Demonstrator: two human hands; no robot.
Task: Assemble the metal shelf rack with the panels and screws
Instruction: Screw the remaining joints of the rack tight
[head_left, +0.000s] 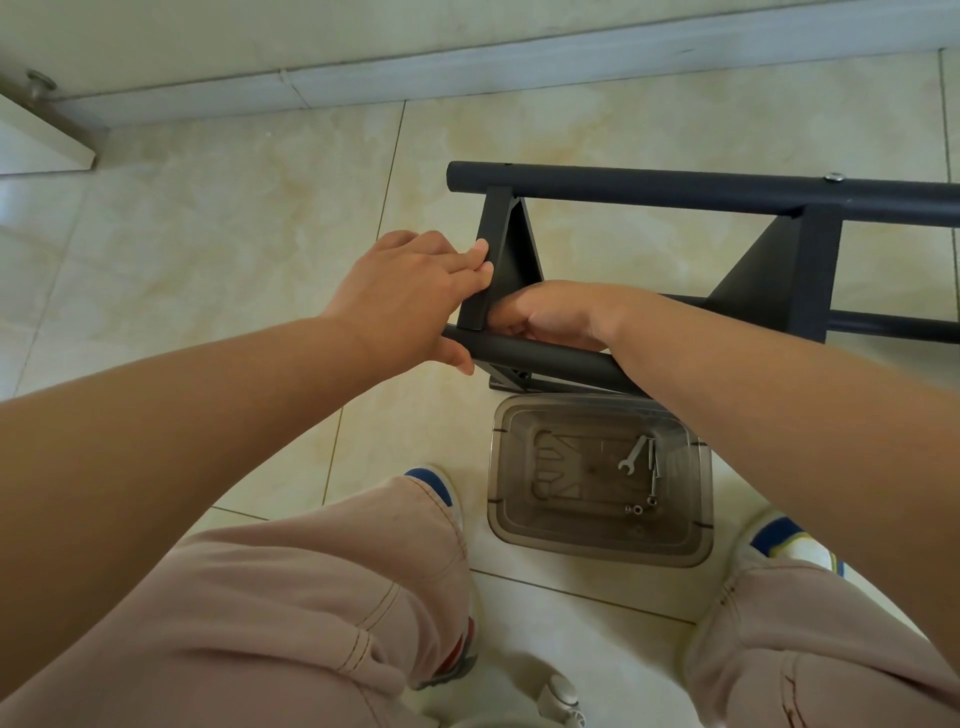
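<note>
The dark metal rack frame lies on its side on the tiled floor, its long axis running left to right, with the open tube ends pointing left and the rest passing out of view at the right edge. Two round tubes run parallel, far and near, joined by flat cross panels.

The left hand wraps the left end panel: its fingers lie close together, tips pressed flat on the panel's outer face, thumb hooked over the near tube just below them. The right hand reaches in just right of those fingertips, inside the frame behind the panel; its fingers curl out of sight, so I cannot tell what they grip.

Nearer than both hands, a clear plastic tub sits on the floor, holding a small wrench and some screws.
</note>
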